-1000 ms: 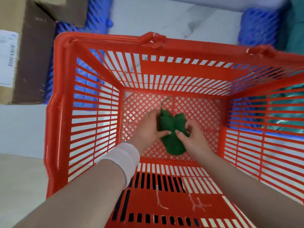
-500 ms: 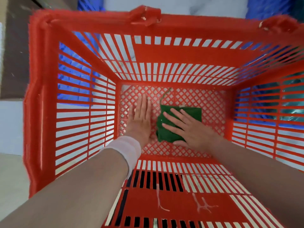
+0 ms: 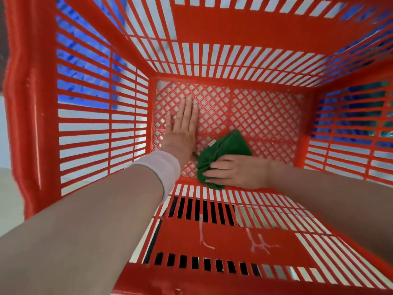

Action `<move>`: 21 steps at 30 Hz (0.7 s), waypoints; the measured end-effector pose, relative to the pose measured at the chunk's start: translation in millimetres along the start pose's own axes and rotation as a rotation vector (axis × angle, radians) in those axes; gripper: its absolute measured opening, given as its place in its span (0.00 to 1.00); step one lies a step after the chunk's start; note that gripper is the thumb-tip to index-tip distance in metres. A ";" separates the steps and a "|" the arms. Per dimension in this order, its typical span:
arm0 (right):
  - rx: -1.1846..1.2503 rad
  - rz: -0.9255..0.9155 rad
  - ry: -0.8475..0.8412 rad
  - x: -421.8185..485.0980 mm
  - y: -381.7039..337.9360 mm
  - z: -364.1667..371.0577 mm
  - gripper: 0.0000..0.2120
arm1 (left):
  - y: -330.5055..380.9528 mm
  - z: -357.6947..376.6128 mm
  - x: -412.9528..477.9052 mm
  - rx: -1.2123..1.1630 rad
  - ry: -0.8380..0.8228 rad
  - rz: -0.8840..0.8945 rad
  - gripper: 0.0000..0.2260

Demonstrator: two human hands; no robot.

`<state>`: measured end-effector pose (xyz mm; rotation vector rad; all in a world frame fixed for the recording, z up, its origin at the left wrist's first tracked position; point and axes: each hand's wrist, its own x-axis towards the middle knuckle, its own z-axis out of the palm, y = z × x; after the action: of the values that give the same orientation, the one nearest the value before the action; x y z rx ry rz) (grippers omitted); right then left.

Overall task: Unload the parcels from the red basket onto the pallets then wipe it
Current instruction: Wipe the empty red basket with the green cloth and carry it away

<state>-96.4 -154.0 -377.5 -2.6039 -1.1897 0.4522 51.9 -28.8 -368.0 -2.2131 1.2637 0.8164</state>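
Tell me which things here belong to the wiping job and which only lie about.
Job: red basket; green cloth pressed under the right hand; left hand flat on the basket floor.
Lying about: blue pallet behind the left wall; white wristband on the left wrist.

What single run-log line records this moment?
stage: wiping | right hand: pressing green cloth on basket floor | left hand: flat on floor | parcels: none seen

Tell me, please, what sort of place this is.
Probably a warehouse or parcel-handling area, though little of it shows. A large red basket stands on a pale hard floor, and what looks like a blue plastic pallet shows through its slatted left wall.
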 end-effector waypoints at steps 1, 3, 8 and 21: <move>0.034 0.003 0.002 -3.7 -1.0 0.0 0.21 | 0.5 0.2 -0.1 -0.006 -0.004 0.003 0.54; 0.086 0.002 0.015 -16.0 0.9 0.1 0.18 | 1.2 0.3 -0.2 -0.020 -0.009 0.001 0.54; 0.004 -0.166 -0.134 -45.9 16.7 -13.5 0.12 | 2.6 -4.9 -1.2 -0.022 -0.044 0.001 0.58; 0.262 0.224 -0.122 -46.5 -16.7 -10.6 0.22 | 1.9 -3.0 -1.6 -0.045 -0.029 0.010 0.56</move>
<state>-132.8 -179.9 -353.7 -2.5166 -0.8090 0.7664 50.5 -30.6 -365.0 -2.2242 1.2550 0.8854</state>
